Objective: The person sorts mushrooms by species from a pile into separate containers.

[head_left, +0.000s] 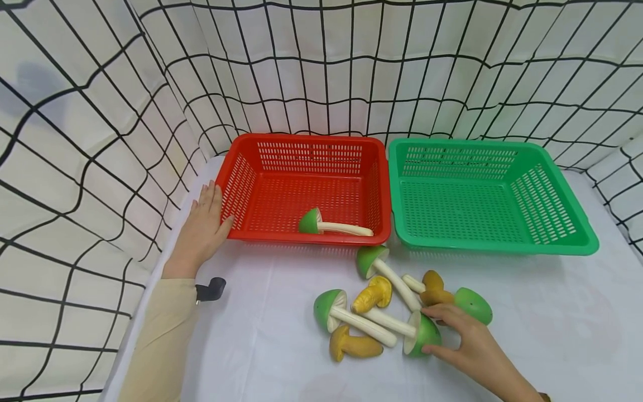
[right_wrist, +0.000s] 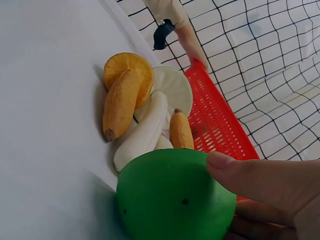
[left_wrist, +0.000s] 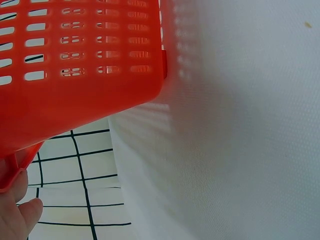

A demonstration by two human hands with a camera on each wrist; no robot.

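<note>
My right hand pinches the green cap of a toy mushroom between thumb and fingers; its white stem runs left into the pile. In the right wrist view the green cap fills the lower middle, with the thumb on its side. My left hand rests at the left rim of the red basket, fingers straight. Inside that basket lies another green-capped mushroom. Around the right hand lie more green-capped mushrooms, such as one at the left, and yellow-brown mushrooms.
A green basket stands right beside the red one. White cloth covers the table. Black netting over white sheeting rises behind the baskets and along the left side.
</note>
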